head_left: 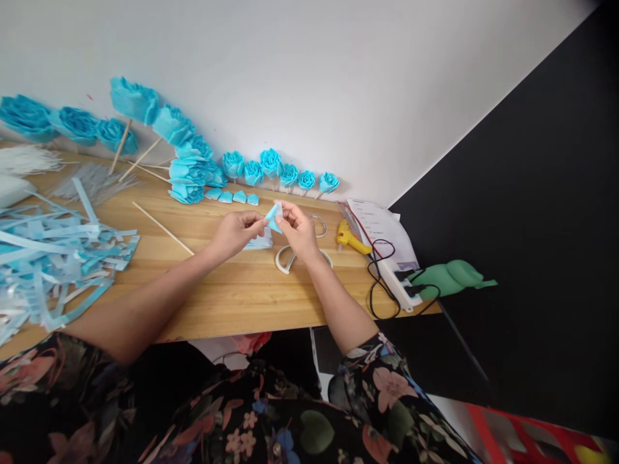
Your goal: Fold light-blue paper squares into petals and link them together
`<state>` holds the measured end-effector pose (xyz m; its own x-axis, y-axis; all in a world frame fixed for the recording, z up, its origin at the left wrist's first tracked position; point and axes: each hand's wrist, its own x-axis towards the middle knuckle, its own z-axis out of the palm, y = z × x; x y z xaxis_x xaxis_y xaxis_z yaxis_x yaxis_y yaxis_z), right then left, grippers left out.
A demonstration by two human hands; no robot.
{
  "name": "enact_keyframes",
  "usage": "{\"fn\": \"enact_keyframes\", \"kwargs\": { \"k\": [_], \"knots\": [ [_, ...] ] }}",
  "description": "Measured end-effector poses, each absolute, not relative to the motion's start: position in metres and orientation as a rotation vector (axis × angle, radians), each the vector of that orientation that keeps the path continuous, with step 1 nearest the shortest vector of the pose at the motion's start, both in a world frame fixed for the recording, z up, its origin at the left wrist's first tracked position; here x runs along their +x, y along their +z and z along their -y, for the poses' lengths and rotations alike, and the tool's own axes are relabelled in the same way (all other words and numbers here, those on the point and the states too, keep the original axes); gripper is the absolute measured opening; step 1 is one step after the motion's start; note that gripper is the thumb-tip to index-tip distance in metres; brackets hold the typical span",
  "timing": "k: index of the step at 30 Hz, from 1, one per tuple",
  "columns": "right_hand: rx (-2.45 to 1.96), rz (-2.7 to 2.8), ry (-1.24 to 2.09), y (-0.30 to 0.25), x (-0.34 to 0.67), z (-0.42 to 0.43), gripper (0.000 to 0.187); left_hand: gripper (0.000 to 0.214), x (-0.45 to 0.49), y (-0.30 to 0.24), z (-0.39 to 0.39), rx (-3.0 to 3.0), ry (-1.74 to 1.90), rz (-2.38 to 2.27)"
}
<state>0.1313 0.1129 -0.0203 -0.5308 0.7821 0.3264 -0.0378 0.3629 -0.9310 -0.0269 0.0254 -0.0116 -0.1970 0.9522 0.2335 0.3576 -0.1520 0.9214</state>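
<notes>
Single head view, looking forward-down over table (232, 303) toward wall (309, 77), close, horizon tilted.

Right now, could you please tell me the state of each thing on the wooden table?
Small light-blue folded paper piece: held in the air, pinched between left hand and right hand.
Yellow glue gun: lying down, unheld.
White power strip: black cable plugged in.
Blue paper roses on sticks: finished, leaning against the white wall.
Thin wooden skewer: bare, lying flat.
Blue paper strips: loose, heaped.
</notes>
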Motion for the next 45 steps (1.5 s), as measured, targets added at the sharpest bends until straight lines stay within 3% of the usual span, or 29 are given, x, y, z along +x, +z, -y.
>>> {"fn": "enact_keyframes", "kwargs": {
  "k": [10,20,29,45],
  "knots": [
    [-0.648,1.791,1.331,-0.017,0.131,-0.108,0.057,0.035,-0.025,-0.01,-0.023,1.479,1.383,-1.593],
    [-0.709,1.741,1.269,-0.018,0.13,-0.112,0.056,0.04,-0.028,-0.009,-0.024,1.326,1.474,-1.407],
    [-0.68,1.794,1.232,-0.015,0.131,-0.109,0.054,0.03,-0.027,-0.01,-0.026,1.332,1.407,-1.455],
    [-0.576,1.924,1.125,-0.005,0.14,-0.107,0.037,0.037,-0.032,-0.007,-0.027,1.179,1.434,-1.299]
  ]
}}
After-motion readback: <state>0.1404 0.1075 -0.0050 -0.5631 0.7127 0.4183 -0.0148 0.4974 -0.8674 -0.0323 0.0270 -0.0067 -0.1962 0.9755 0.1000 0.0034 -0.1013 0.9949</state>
